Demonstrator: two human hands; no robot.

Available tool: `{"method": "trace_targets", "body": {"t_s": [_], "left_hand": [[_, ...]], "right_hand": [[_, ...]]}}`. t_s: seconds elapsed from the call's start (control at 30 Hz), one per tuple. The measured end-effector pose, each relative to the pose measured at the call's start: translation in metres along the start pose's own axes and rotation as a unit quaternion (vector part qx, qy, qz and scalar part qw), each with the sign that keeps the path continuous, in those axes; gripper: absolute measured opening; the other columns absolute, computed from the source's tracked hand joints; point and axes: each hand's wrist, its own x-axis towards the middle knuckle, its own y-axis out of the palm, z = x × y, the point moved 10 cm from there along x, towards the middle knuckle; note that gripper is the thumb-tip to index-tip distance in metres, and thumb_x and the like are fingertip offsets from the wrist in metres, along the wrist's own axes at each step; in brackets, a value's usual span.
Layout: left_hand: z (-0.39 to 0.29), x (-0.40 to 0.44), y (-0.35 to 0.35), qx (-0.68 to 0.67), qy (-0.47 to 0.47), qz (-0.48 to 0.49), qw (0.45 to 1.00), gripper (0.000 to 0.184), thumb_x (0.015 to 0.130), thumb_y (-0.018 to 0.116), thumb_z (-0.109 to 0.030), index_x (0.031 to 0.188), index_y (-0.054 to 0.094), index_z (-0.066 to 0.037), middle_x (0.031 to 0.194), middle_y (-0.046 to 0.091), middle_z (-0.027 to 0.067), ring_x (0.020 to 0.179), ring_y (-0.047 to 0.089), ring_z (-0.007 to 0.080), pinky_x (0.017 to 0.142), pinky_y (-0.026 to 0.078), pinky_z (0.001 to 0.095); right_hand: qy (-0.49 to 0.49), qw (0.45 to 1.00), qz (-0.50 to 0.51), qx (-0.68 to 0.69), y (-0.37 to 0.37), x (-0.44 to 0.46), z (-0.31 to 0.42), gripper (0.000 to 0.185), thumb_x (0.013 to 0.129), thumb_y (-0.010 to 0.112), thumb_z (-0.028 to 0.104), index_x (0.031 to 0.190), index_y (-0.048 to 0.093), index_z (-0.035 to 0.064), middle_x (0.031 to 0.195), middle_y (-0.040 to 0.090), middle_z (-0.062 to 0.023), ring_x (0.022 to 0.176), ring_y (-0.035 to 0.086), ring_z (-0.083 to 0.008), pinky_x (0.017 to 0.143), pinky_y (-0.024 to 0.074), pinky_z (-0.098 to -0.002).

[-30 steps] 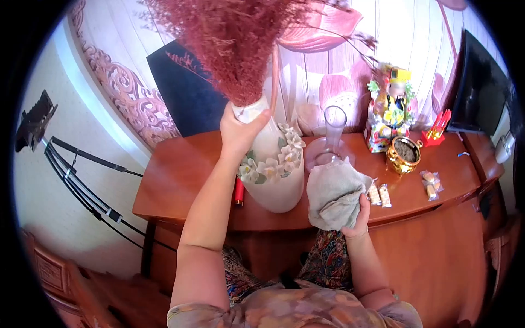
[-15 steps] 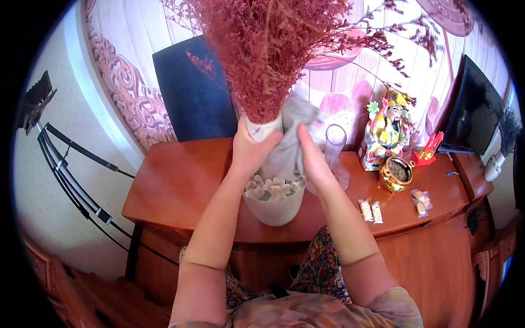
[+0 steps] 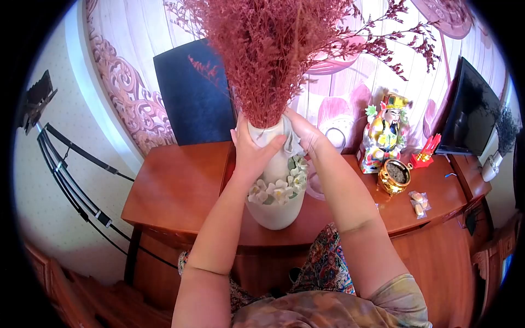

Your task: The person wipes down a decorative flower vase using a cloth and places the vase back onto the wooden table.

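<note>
A white vase (image 3: 276,215) with raised white flowers around its middle stands on the desk in front of me, holding a tall bunch of dried reddish-pink flowers (image 3: 268,60). My left hand (image 3: 256,150) is wrapped round the left side of its neck, thumb across the front. On the neck's right side, my right hand (image 3: 302,133) presses a grey cloth (image 3: 291,143) against the vase. Its fingers reach behind the neck and are partly hidden. Behind my right forearm, a clear glass vase (image 3: 314,188) shows only in part.
To the right on the wooden desk (image 3: 175,183) stand a colourful figurine (image 3: 384,131), a gold pot (image 3: 394,176), a red holder (image 3: 421,159) and wrapped snacks (image 3: 419,204). A black monitor (image 3: 471,109) is at far right. A dark chair back (image 3: 194,93) rises behind; a black stand (image 3: 71,175) is at left.
My right hand has moved with the cloth from the vase's right front up and round behind its neck. More of the raised flowers shows. The left hand stays on the neck.
</note>
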Motion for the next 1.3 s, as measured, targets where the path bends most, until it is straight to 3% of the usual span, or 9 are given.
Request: {"method": "trace_targets", "body": {"t_s": [0.07,0.4,0.47,0.6,0.83,0.97,1.17,1.23,1.3], "left_hand": [[-0.006,-0.001,0.002,0.030,-0.006,0.010,0.999,0.077,0.062,0.071,-0.035,0.121,0.035,-0.002,0.118,0.046,0.0116,0.115,0.039,0.0276,0.101,0.002,0.0478],[-0.010,-0.005,-0.004,0.023,-0.015,-0.018,0.999,0.073,0.063,0.071,-0.037,0.118,0.039,-0.003,0.109,0.054,0.0113,0.109,0.045,0.0266,0.101,0.005,0.0476],[-0.010,-0.003,0.000,-0.001,0.006,0.012,1.000,0.055,0.071,0.069,-0.026,0.109,0.043,0.002,0.102,0.052,0.0140,0.100,0.047,0.0237,0.087,0.035,0.0336],[-0.007,-0.005,0.000,-0.005,0.029,0.016,0.999,0.058,0.073,0.068,-0.027,0.113,0.040,0.002,0.106,0.048,0.0144,0.102,0.045,0.0233,0.089,0.034,0.0342],[0.000,-0.003,0.000,0.047,0.026,0.071,0.996,0.067,0.081,0.055,-0.043,0.125,0.028,0.001,0.118,0.039,0.0162,0.114,0.034,0.0255,0.097,0.024,0.0348],[0.013,-0.005,0.005,-0.003,-0.056,0.136,0.989,0.069,0.085,0.044,-0.049,0.129,0.021,-0.001,0.129,0.030,0.0158,0.122,0.025,0.0243,0.101,0.019,0.0332],[0.028,-0.003,0.007,-0.044,-0.091,0.153,0.983,0.068,0.087,0.034,-0.053,0.130,0.020,-0.002,0.131,0.027,0.0148,0.124,0.021,0.0231,0.102,0.016,0.0321],[0.016,0.000,0.006,-0.013,-0.097,0.176,0.980,0.068,0.087,0.032,-0.053,0.130,0.021,-0.002,0.132,0.027,0.0147,0.124,0.021,0.0231,0.102,0.016,0.0321],[0.012,0.002,0.004,0.040,-0.087,0.177,0.980,0.066,0.089,0.025,-0.053,0.129,0.024,-0.001,0.131,0.028,0.0131,0.122,0.024,0.0224,0.102,0.016,0.0320]], "right_hand": [[-0.037,0.995,-0.097,0.003,-0.022,0.005,-0.007,0.052,0.087,0.038,0.038,0.123,0.042,0.0010,0.120,0.049,-0.0098,0.108,0.046,-0.0205,0.091,0.0352,-0.0289],[-0.130,0.982,-0.131,0.041,-0.012,-0.029,-0.018,0.059,0.089,0.030,0.044,0.119,0.045,-0.0040,0.114,0.051,-0.0150,0.103,0.049,-0.0239,0.092,0.0340,-0.0303],[-0.133,0.966,-0.214,-0.060,-0.031,-0.035,-0.026,0.059,0.089,0.031,0.043,0.113,0.049,-0.0073,0.109,0.054,-0.0198,0.103,0.050,-0.0277,0.091,0.0346,-0.0323],[-0.132,0.946,-0.254,-0.150,-0.030,-0.054,-0.029,0.058,0.088,0.033,0.042,0.107,0.050,-0.0099,0.106,0.054,-0.0248,0.105,0.048,-0.0330,0.090,0.0342,-0.0354],[-0.345,0.822,-0.311,-0.329,0.027,-0.111,0.005,0.031,0.085,0.045,0.023,0.091,0.058,-0.0042,0.092,0.057,-0.0245,0.089,0.048,-0.0414,0.086,0.0321,-0.0433],[-0.343,0.780,-0.289,-0.436,0.047,-0.118,0.000,0.028,0.086,0.045,0.019,0.099,0.053,-0.0052,0.094,0.056,-0.0219,0.089,0.050,-0.0395,0.080,0.0349,-0.0436],[-0.390,0.647,-0.326,-0.569,0.068,-0.133,-0.009,0.041,0.076,0.056,0.022,0.108,0.050,-0.0029,0.105,0.052,-0.0223,0.098,0.048,-0.0380,0.094,0.0269,-0.0476],[-0.371,0.639,-0.274,-0.616,0.077,-0.138,-0.008,0.051,0.074,0.058,0.024,0.115,0.044,-0.0031,0.114,0.046,-0.0238,0.103,0.045,-0.0377,0.095,0.0277,-0.0447],[-0.383,0.777,-0.266,-0.422,0.039,-0.144,-0.002,0.048,0.078,0.056,0.024,0.115,0.044,-0.0040,0.111,0.048,-0.0224,0.103,0.047,-0.0323,0.093,0.0326,-0.0398]]}}
